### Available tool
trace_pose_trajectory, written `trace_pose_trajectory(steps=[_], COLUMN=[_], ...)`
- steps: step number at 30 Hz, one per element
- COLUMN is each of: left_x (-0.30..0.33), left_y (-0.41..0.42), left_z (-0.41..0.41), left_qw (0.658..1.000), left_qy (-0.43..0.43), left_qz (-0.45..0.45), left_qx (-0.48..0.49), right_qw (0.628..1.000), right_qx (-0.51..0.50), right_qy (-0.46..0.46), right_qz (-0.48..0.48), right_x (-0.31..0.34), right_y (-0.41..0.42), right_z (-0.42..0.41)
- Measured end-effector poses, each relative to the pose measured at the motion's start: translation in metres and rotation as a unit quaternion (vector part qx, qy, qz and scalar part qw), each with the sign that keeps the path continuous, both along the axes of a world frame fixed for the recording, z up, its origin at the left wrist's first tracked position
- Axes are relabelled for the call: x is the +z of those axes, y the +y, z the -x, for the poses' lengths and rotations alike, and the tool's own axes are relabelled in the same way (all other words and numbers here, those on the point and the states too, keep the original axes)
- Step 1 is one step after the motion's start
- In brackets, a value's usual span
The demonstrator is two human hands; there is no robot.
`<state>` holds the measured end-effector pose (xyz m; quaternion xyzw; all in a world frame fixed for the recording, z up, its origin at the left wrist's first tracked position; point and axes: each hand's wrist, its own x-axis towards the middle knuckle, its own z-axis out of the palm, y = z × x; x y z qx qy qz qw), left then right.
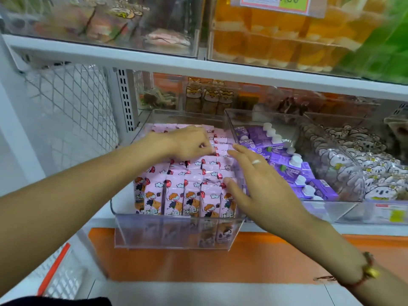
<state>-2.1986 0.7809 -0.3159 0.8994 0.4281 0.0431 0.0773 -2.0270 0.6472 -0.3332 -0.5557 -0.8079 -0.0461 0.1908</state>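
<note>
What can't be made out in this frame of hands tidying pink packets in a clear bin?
- Left hand grip, head view: its own knuckles hide whether the fingertips pinch a pink packet.
- Price tag, head view: cut off by the top edge, digits blurred.
- Top-shelf goods, head view: too blurred to identify.
- Packets under the right hand, head view: covered by its palm.

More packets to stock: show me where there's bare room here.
Bare floor shows in the clear bin between the purple cartons and its right wall. The orange ledge in front is bare too. The pink packets are packed tight.
</note>
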Motion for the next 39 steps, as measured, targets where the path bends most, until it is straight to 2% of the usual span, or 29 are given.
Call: trace_pose_trajectory(steps=[3, 7, 10, 14, 16, 18, 20, 24, 28, 30, 32, 33, 35, 39], left_x=[-0.002, -0.003, -0.003, 0.002, 0.008, 0.017, 0.025, 0.038, 0.039, 0.03, 0.016, 0.009, -0.002, -0.01], left_y=[0.0, -0.016, -0.028, -0.039, -0.045, -0.054, -0.07, -0.105, -0.121, -0.124, -0.129, -0.131, -0.132, -0.127], left_z=[0.001, 0.011, 0.013, 0.009, 0.008, 0.01, 0.011, 0.012, 0.017, 0.02, 0.02, 0.02, 0.017, 0.018], left_qw=[0.999, 0.99, 0.994, 0.984, 0.96, 0.912, 0.864, 0.802, 0.758, 0.762, 0.81, 0.836, 0.863, 0.849], left_qy=[0.01, -0.088, -0.053, -0.149, -0.246, -0.381, -0.477, -0.578, -0.643, -0.639, -0.579, -0.542, -0.495, -0.502], left_qz=[-0.023, -0.111, -0.089, -0.08, -0.097, -0.083, -0.082, -0.113, -0.096, -0.083, -0.068, -0.068, -0.092, -0.143], left_qx=[0.021, 0.018, 0.023, 0.048, 0.087, 0.125, 0.141, 0.098, 0.062, 0.062, 0.054, 0.047, 0.046, 0.079], right_qw=[1.0, 0.999, 0.998, 0.997, 0.997, 0.995, 0.991, 0.951, 0.918, 0.861, 0.793, 0.775, 0.756, 0.747], right_qx=[-0.008, -0.036, -0.06, -0.076, -0.076, -0.068, -0.039, 0.083, 0.11, 0.097, 0.088, 0.087, 0.092, 0.112], right_qy=[-0.003, 0.011, 0.019, 0.009, 0.024, 0.064, 0.127, 0.266, 0.367, 0.481, 0.576, 0.596, 0.617, 0.617], right_qz=[-0.001, 0.002, -0.011, 0.008, 0.022, 0.021, 0.009, 0.132, 0.102, 0.133, 0.179, 0.19, 0.2, 0.222], right_x=[0.0, 0.0, 0.002, 0.01, 0.015, 0.023, 0.035, 0.056, 0.058, 0.054, 0.049, 0.046, 0.039, 0.034], right_y=[0.0, -0.006, -0.008, -0.006, -0.002, 0.005, 0.01, 0.013, 0.012, 0.011, 0.008, 0.007, 0.003, -0.001], right_z=[0.0, 0.0, -0.001, 0.0, 0.001, 0.002, 0.006, 0.031, 0.04, 0.036, 0.034, 0.036, 0.041, 0.05])
